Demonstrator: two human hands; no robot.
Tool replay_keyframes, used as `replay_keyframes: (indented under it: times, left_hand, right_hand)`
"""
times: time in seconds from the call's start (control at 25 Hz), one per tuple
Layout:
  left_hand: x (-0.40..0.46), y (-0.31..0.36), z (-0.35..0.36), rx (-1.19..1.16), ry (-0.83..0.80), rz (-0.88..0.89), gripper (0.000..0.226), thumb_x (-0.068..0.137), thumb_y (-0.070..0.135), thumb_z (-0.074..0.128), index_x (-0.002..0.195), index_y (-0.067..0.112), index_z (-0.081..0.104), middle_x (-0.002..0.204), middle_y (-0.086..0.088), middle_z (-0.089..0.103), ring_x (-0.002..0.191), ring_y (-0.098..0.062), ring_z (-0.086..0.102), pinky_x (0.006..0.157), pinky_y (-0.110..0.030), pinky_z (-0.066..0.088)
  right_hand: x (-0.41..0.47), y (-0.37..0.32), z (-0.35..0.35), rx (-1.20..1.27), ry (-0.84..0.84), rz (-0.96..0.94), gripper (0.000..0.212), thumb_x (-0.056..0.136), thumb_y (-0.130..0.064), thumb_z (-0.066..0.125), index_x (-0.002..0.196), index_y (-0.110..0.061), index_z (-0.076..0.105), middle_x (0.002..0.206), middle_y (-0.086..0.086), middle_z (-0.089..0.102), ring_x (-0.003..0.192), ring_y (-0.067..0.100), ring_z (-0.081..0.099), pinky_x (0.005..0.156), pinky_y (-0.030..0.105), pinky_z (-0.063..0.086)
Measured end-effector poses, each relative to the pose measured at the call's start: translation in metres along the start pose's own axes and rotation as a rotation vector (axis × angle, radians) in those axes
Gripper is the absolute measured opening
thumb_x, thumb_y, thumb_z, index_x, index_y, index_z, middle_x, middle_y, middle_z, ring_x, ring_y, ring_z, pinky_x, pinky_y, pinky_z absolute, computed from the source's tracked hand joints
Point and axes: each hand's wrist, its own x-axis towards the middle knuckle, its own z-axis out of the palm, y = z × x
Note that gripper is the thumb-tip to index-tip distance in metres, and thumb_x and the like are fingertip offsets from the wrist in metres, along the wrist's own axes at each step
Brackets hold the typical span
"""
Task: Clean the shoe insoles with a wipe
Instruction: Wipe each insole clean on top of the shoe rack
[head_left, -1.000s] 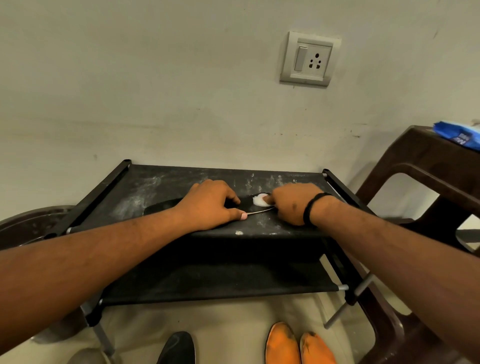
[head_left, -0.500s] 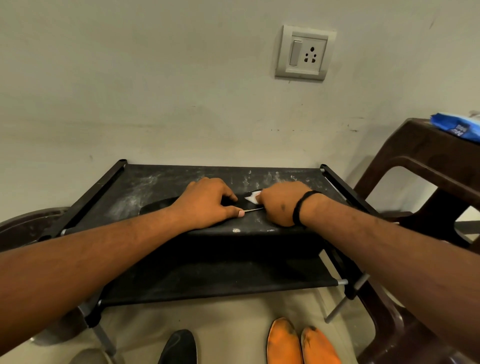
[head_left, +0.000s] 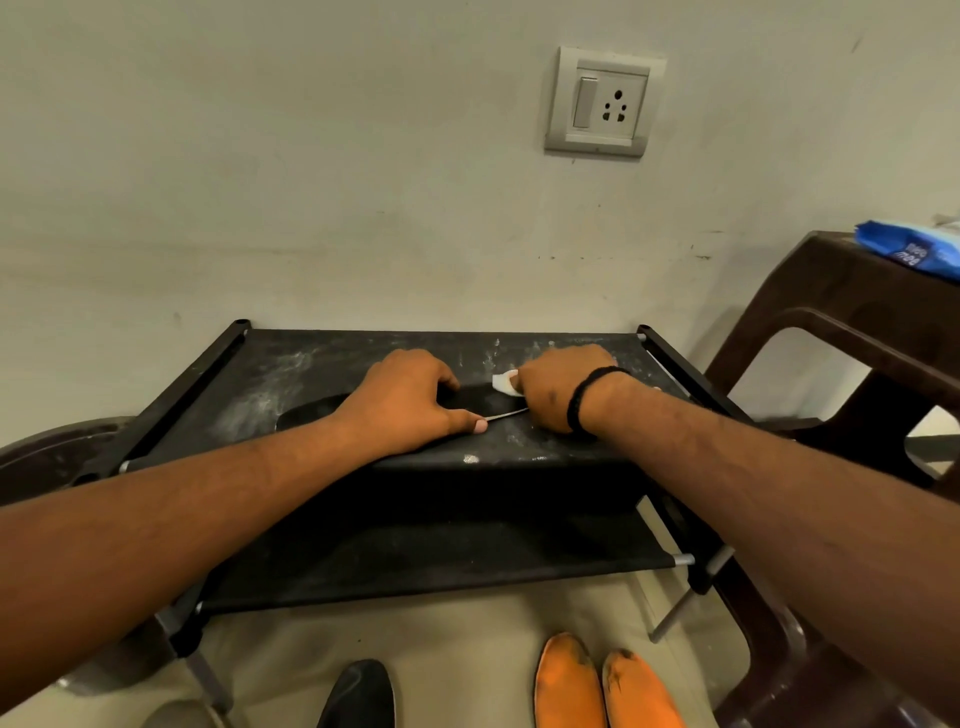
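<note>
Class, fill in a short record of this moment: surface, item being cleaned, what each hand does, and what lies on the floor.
surface: black fabric rack, top shelf dusty
item: dark insole lying flat on it
left hand: presses the insole down
right hand: grips a white wipe against the insole
floor: orange shoes, one black shoe

We see a dark insole (head_left: 311, 413) lying flat along the rack's (head_left: 270, 374) front edge, a small white wipe (head_left: 503, 383) on it.
</note>
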Motion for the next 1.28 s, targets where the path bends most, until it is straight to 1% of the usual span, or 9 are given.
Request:
replay_keyframes:
  times: [0.12, 0.2, 0.28, 0.44, 0.6, 0.76, 0.92, 1.08, 1.28]
  left_hand:
    - [0.001, -0.002, 0.001, -0.002, -0.002, 0.003, 0.054, 0.071, 0.063, 0.076, 0.107, 0.023, 0.076, 0.103, 0.006, 0.072, 0.097, -0.011, 0.063, 0.089, -0.037, 0.054]
    - [0.001, -0.001, 0.0, 0.01, -0.008, 0.006, 0.055, 0.072, 0.062, 0.075, 0.11, 0.023, 0.075, 0.107, 0.005, 0.071, 0.101, -0.012, 0.062, 0.091, -0.036, 0.052]
    - [0.0, 0.0, -0.001, 0.019, -0.012, 0.01, 0.056, 0.073, 0.062, 0.075, 0.112, 0.022, 0.075, 0.11, 0.005, 0.069, 0.103, -0.013, 0.061, 0.092, -0.035, 0.051]
    - [0.0, 0.0, -0.001, 0.025, -0.017, 0.011, 0.055, 0.073, 0.061, 0.075, 0.113, 0.023, 0.075, 0.11, 0.005, 0.069, 0.102, -0.012, 0.061, 0.092, -0.035, 0.052]
    - [0.0, 0.0, 0.0, 0.034, -0.016, 0.014, 0.057, 0.073, 0.064, 0.073, 0.114, 0.024, 0.074, 0.111, 0.006, 0.069, 0.103, -0.013, 0.061, 0.093, -0.037, 0.051]
    - [0.0, -0.001, -0.001, 0.035, -0.005, 0.024, 0.051, 0.073, 0.063, 0.074, 0.107, 0.026, 0.076, 0.1, 0.006, 0.069, 0.094, -0.012, 0.06, 0.086, -0.036, 0.052]
    - [-0.001, 0.0, -0.003, 0.043, -0.013, 0.04, 0.049, 0.075, 0.063, 0.072, 0.108, 0.027, 0.075, 0.094, 0.007, 0.068, 0.09, -0.011, 0.061, 0.082, -0.034, 0.052]
    - [-0.002, 0.002, -0.003, 0.039, -0.015, 0.036, 0.055, 0.076, 0.062, 0.073, 0.115, 0.023, 0.074, 0.111, 0.005, 0.068, 0.103, -0.014, 0.061, 0.093, -0.036, 0.051]
    - [0.0, -0.001, -0.001, 0.033, -0.02, 0.033, 0.057, 0.075, 0.062, 0.073, 0.116, 0.022, 0.073, 0.113, 0.004, 0.068, 0.105, -0.014, 0.06, 0.094, -0.035, 0.05]
  right_hand:
    - [-0.004, -0.002, 0.001, 0.214, -0.115, -0.1, 0.043, 0.095, -0.02, 0.041, 0.137, -0.023, 0.052, 0.127, 0.007, 0.061, 0.102, 0.025, 0.06, 0.093, 0.038, 0.049]
    - [-0.007, 0.008, -0.001, 0.153, -0.077, -0.044, 0.043, 0.096, -0.022, 0.04, 0.137, -0.027, 0.051, 0.129, 0.006, 0.061, 0.108, 0.027, 0.06, 0.091, 0.038, 0.049]
    - [-0.011, 0.014, 0.002, -0.003, -0.015, 0.026, 0.04, 0.098, -0.026, 0.037, 0.136, -0.027, 0.051, 0.122, 0.005, 0.063, 0.101, 0.027, 0.062, 0.084, 0.035, 0.049]
    - [-0.016, -0.001, 0.0, 0.263, -0.115, -0.117, 0.041, 0.094, -0.019, 0.042, 0.132, -0.021, 0.057, 0.12, 0.006, 0.063, 0.1, 0.024, 0.059, 0.092, 0.037, 0.05]
    - [-0.017, 0.008, -0.001, 0.04, -0.044, -0.011, 0.025, 0.096, -0.026, 0.042, 0.111, -0.017, 0.06, 0.095, 0.004, 0.061, 0.078, 0.021, 0.055, 0.078, 0.035, 0.049]
    - [-0.014, 0.002, -0.009, 0.516, -0.042, -0.216, 0.027, 0.094, -0.02, 0.05, 0.108, -0.017, 0.073, 0.097, -0.002, 0.071, 0.086, 0.017, 0.063, 0.083, 0.033, 0.053]
    - [0.004, 0.018, -0.009, 1.001, 0.054, -0.074, 0.016, 0.093, -0.018, 0.061, 0.092, -0.013, 0.077, 0.087, -0.005, 0.071, 0.076, 0.007, 0.061, 0.071, 0.022, 0.05]
    - [0.012, 0.017, 0.02, 0.295, 0.2, 0.095, 0.007, 0.09, -0.015, 0.054, 0.093, -0.011, 0.06, 0.088, 0.005, 0.061, 0.079, 0.025, 0.057, 0.07, 0.035, 0.05]
    - [0.007, 0.016, 0.024, 0.286, 0.253, 0.068, 0.018, 0.087, -0.02, 0.055, 0.095, -0.02, 0.071, 0.095, 0.006, 0.069, 0.085, 0.027, 0.065, 0.077, 0.04, 0.056]
